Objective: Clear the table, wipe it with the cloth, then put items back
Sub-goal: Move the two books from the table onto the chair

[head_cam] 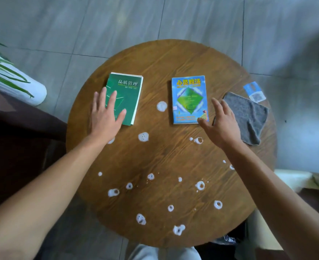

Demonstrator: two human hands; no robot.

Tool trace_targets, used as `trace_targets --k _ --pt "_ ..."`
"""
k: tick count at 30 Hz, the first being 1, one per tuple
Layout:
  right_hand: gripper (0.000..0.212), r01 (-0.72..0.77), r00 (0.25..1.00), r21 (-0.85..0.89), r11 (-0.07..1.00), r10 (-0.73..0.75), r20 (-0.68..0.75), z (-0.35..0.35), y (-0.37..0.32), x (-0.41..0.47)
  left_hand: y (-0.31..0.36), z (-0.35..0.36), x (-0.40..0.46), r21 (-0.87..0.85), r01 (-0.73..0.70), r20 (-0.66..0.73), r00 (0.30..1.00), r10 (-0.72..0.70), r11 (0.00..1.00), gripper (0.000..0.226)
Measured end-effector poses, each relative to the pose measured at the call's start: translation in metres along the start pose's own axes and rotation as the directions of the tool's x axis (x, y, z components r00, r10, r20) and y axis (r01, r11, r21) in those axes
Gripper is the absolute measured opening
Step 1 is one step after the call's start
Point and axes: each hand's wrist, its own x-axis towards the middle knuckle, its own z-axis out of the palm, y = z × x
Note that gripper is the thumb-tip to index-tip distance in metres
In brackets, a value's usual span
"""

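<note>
Green book (125,96) partly hidden under left hand (104,117).

I see a round wooden table (173,147) from above. A green book (128,94) lies far left; a blue book (189,98) lies far right, well apart from it. My left hand (104,117) lies flat, fingers spread, over the green book's near-left corner. My right hand (220,122) is spread between the blue book and a grey cloth (248,117), thumb at the blue book's near-right corner. A blue card (254,91) sits at the far right rim. White foam spots (143,136) dot the tabletop's near half.
</note>
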Motion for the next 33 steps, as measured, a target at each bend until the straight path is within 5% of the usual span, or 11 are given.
trace_targets --k 13,26,33 --pt "0.092 -0.188 0.979 -0.082 0.979 0.193 0.061 0.048 -0.014 0.077 -0.044 0.033 0.080 0.060 0.117 0.235 0.963 -0.128 0.991 0.091" --pt "0.096 -0.435 0.890 -0.167 0.885 0.451 0.074 0.066 -0.020 0.102 -0.059 0.042 0.107 -0.146 0.364 0.289 0.905 -0.312 0.920 0.111" --pt "0.116 -0.606 0.785 -0.009 0.795 0.600 0.150 0.065 -0.005 0.108 -0.072 0.044 0.121 -0.211 0.495 0.390 0.834 -0.391 0.843 0.076"
